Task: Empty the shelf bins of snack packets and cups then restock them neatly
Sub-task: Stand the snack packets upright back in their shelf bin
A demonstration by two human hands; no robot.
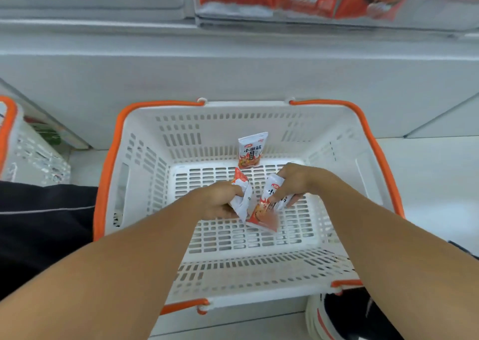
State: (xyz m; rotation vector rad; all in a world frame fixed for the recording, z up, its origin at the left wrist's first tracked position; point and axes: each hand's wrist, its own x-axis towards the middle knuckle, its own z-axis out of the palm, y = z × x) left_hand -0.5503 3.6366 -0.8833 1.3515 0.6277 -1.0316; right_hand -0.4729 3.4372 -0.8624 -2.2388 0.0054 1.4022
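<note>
Both hands in a white basket (145, 163) on a pale floor
Left hand (220, 199) grips one snack packet (242, 199), right hand (295, 181) pinches another packet (267, 210), below a shelf bin (440, 5)

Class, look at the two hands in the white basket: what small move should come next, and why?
Probably reach the right hand forward for the last loose packet leaning on the basket far wall. Both the left hand and the right already grip packets, and that one is the only packet left lying there.
</note>
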